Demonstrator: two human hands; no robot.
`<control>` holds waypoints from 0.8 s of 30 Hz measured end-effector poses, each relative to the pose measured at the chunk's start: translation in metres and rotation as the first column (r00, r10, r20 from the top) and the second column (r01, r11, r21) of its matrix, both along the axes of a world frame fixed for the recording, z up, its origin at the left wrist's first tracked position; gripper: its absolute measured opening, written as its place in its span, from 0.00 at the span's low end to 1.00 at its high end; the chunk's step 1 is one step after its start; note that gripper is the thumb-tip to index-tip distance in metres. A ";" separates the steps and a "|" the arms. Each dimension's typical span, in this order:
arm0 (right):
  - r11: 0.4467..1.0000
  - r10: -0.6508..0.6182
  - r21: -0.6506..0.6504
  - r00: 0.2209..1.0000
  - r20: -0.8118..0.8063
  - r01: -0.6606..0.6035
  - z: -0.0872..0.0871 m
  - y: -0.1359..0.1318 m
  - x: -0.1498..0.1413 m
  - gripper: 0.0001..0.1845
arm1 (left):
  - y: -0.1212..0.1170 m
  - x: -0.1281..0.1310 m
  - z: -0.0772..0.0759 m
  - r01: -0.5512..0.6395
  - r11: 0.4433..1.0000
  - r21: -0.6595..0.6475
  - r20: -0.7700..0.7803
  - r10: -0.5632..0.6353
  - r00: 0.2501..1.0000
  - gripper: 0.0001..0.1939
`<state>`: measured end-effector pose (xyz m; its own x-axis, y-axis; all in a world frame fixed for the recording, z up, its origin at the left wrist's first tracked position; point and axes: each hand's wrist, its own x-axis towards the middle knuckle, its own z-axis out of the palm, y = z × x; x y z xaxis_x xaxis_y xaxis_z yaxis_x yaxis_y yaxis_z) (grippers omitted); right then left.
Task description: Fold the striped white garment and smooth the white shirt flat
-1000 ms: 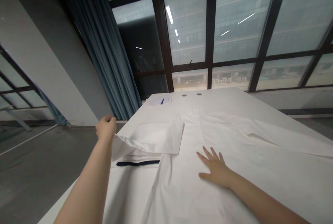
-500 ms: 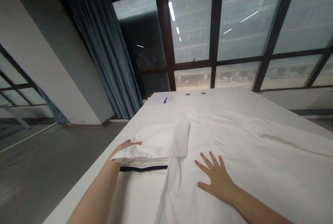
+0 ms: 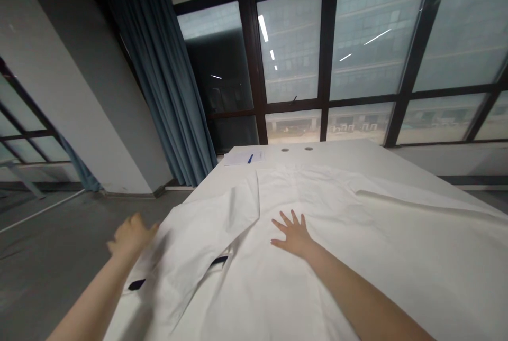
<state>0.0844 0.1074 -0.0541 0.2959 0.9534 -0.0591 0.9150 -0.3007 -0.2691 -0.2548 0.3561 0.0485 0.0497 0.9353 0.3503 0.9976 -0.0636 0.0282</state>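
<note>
A white long-sleeved garment [image 3: 273, 288] lies spread over the white table. My right hand [image 3: 293, 235] rests flat on its middle, fingers spread and palm down. At the left, a loose white flap [image 3: 198, 235] of the cloth slants toward the table's left edge, rumpled and partly smeared by motion. Two bits of a dark band [image 3: 219, 260] show from under this flap. Beyond the flap's left edge, my left hand [image 3: 133, 232] is raised over the floor side, slightly blurred. Its fingers look bent and apart, with no cloth visible in them.
Paper sheets [image 3: 238, 158] with a blue pen [image 3: 250, 158] lie at the table's far left corner. Two round holes [image 3: 308, 148] sit near the far edge. A blue curtain [image 3: 170, 92], a grey pillar [image 3: 99, 98] and dark-framed windows stand beyond the table [image 3: 349, 153].
My left hand has moved left, off the folded cloth. The folded flap has opened out leftward over the dark band. My right hand has shifted forward and left on the garment, still flat.
</note>
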 end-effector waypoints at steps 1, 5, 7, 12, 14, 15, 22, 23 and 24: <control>1.000 0.006 -0.005 1.000 0.002 -0.006 0.003 0.010 -0.001 0.41 | -0.024 0.020 0.007 0.096 0.994 0.057 -0.024 -0.094 0.995 0.32; 0.999 -0.023 0.034 0.998 0.062 0.021 0.015 0.028 -0.007 0.41 | -0.148 0.111 0.002 0.674 0.702 -0.230 0.097 -0.672 0.734 0.28; 0.996 -0.085 0.039 0.992 0.095 0.081 0.016 0.020 -0.010 0.39 | -0.201 0.146 -0.021 0.763 0.431 -0.482 0.208 -0.790 0.577 0.32; 0.972 -0.205 -0.101 0.974 0.091 0.214 0.001 -0.054 0.000 0.45 | -0.238 0.185 -0.086 0.664 0.559 -0.497 0.130 -0.708 0.694 0.35; 0.966 -0.206 -0.142 0.976 0.069 0.214 -0.007 -0.085 0.011 0.47 | -0.229 0.195 -0.099 0.699 0.555 -0.451 0.111 -0.742 0.661 0.35; 0.966 -0.205 -0.147 0.977 0.056 0.211 -0.010 -0.096 0.017 0.46 | -0.224 0.201 -0.102 0.720 0.539 -0.437 0.106 -0.764 0.637 0.35; 0.955 -0.267 -0.115 0.961 0.071 0.274 -0.007 -0.068 0.047 0.44 | -0.187 0.249 -0.083 0.675 0.529 -0.514 0.051 -0.767 0.640 0.37; 0.956 -0.263 -0.118 0.962 0.069 0.270 -0.005 -0.060 0.048 0.44 | -0.181 0.254 -0.077 0.648 0.555 -0.522 0.031 -0.747 0.664 0.37; 0.957 -0.256 -0.124 0.964 0.064 0.262 -0.003 -0.055 0.048 0.44 | -0.174 0.257 -0.071 0.622 0.589 -0.516 0.008 -0.723 0.691 0.35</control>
